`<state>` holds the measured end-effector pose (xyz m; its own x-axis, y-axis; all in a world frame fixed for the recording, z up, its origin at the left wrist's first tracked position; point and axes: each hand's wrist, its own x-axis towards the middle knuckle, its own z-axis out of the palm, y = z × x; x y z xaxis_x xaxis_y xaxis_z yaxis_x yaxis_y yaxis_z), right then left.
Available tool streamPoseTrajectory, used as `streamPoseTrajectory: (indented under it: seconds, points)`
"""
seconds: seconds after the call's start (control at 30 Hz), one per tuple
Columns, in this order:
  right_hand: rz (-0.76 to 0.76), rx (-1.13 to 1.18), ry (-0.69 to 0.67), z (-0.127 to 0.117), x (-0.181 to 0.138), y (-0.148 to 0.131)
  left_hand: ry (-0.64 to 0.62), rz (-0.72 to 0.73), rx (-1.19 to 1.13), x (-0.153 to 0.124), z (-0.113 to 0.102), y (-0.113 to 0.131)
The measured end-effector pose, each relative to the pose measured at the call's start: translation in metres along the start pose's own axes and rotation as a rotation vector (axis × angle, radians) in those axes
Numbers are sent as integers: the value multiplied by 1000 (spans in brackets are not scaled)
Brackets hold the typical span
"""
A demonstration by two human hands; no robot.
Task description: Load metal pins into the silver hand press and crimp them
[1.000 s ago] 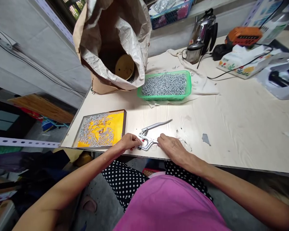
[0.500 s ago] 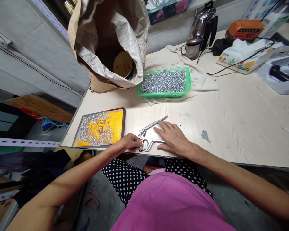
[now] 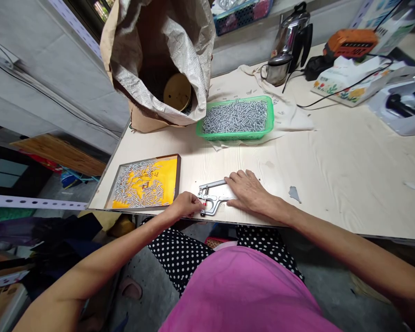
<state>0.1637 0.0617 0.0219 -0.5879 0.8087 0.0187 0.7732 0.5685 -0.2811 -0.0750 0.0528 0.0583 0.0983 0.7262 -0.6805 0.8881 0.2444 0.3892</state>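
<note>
A pair of silver snap-fastener pliers [image 3: 214, 199] with a coiled spring lies near the table's front edge, its jaws facing left. My right hand [image 3: 247, 190] is closed over its two handles, palm down. At the jaws, my left hand [image 3: 187, 204] pinches with thumb and fingertips. A bit of red shows between the jaws beside those fingertips; what they hold is too small and hidden to tell. Left of the pliers lies a shallow tray [image 3: 179, 177] with a yellow lining and many small silver metal pins [image 3: 133, 186].
A green basket [image 3: 235, 136] full of similar metal pins stands behind the pliers. Beside it is a large open sack [image 3: 124, 60] with a round yellowish container inside. A grey scrap [image 3: 294, 193] lies to the right. Kettle [image 3: 293, 27], metal cup [image 3: 277, 71] and orange device [image 3: 351, 42] stand at the back.
My right hand has squeezed the pliers: the upper handle has come down towards the lower one. My left hand stays at the jaws.
</note>
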Motion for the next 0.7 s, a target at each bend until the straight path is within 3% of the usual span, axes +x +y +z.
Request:
streamPoseTrajectory:
  seconds: [0.1, 0.17, 0.23, 0.33, 0.5, 0.7]
  points:
    - [9, 4, 14, 0, -2, -5, 361, 316, 311, -7, 10, 11]
    - [22, 5, 11, 0, -4, -7, 466, 535, 432, -3, 16, 20]
    - [23, 26, -4, -2, -6, -8, 440, 692, 517, 6, 20, 29]
    - [30, 76, -47, -9, -11, -3, 304, 792, 602, 21, 19, 38]
    - [109, 60, -110, -22, -18, 0, 245, 791, 678, 28, 17, 47]
    - [105, -14, -33, -13, -20, -8, 224, 764, 700, 25, 20, 60]
